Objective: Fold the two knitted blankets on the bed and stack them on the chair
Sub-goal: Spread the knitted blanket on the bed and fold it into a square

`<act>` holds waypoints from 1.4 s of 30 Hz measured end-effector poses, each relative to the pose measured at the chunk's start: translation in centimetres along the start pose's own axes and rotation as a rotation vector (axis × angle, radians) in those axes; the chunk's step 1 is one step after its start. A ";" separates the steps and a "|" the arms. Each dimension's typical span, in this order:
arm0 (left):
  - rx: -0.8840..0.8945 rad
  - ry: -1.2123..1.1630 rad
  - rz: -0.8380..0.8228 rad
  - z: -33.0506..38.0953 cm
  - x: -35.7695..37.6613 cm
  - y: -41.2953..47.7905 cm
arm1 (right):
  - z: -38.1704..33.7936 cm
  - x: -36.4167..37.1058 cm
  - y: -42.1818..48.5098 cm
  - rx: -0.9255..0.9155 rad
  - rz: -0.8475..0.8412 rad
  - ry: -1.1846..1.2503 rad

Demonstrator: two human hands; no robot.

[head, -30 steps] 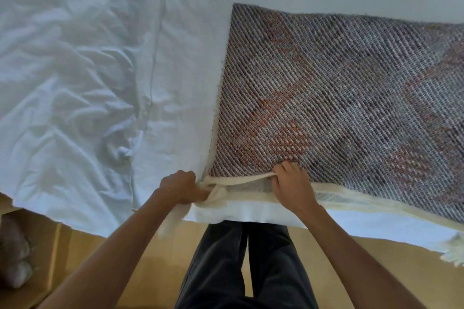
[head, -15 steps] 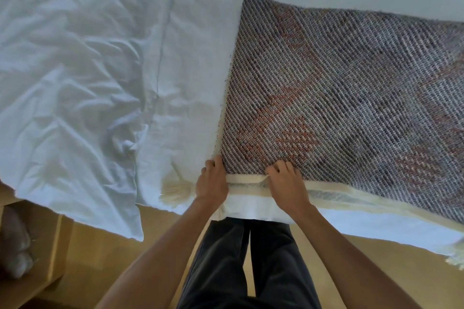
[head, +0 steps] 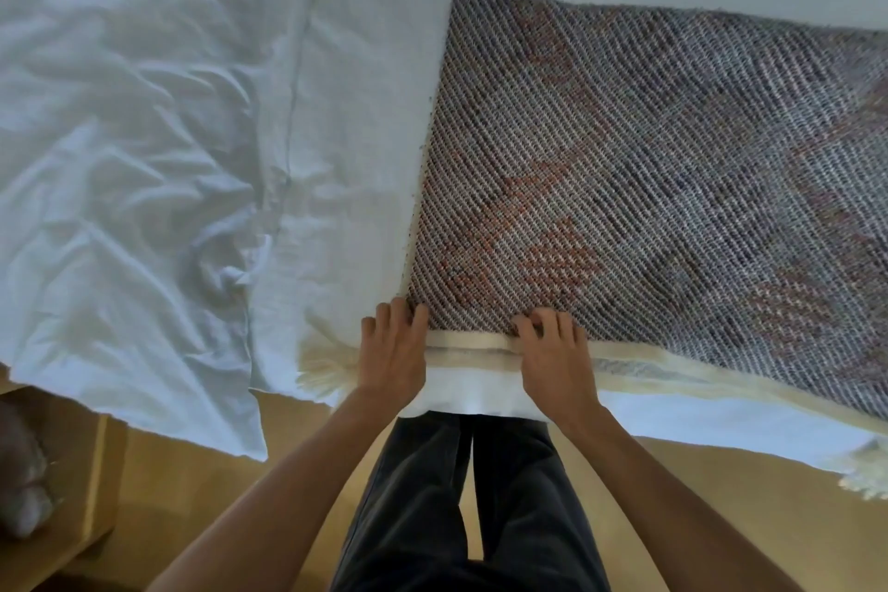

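One knitted blanket [head: 648, 159], grey with reddish diamonds and a cream hem, lies flat on the white bed sheet [head: 365, 111]. My left hand [head: 394, 351] rests flat on its near left corner, fingers spread a little over the weave. My right hand [head: 552, 361] sits a short way to the right on the same near edge, fingers curled onto the cream hem. A cream fringe [head: 322, 370] sticks out left of my left hand. No second blanket and no chair are in view.
Crumpled white bedding [head: 120, 183] covers the left half of the bed and hangs over its near edge. A low wooden shelf [head: 96, 471] with a pale bundle [head: 24, 471] stands at the lower left. My dark trouser legs [head: 456, 495] stand on a wooden floor [head: 298, 428].
My left hand has let go of the bunched corner, moved right and now lies flat on it. The near hem looks straighter. My right hand has stayed on the edge.
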State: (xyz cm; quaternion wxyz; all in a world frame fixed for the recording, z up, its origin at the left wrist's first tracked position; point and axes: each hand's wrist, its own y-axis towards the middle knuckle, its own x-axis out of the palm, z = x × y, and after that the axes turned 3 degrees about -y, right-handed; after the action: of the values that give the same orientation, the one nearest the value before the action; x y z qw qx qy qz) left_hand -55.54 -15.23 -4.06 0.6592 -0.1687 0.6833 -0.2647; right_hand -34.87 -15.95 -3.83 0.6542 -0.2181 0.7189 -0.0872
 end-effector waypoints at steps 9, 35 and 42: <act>0.169 0.107 -0.032 -2.6 -0.3 1.8 | -0.3 0.4 0.8 -0.116 0.033 0.103; 0.500 0.258 0.042 5.9 -0.2 0.2 | 13.6 1.7 -6.2 -0.081 0.081 0.070; 0.469 0.219 -0.062 16.5 -0.4 1.2 | 20.0 1.3 -9.1 0.135 0.040 0.036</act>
State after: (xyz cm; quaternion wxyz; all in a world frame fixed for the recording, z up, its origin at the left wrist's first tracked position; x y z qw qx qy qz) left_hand -38.99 -16.36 -4.28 0.5941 -0.0024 0.6649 -0.4528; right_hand -13.57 -21.39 -3.86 0.6562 -0.1574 0.7271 -0.1263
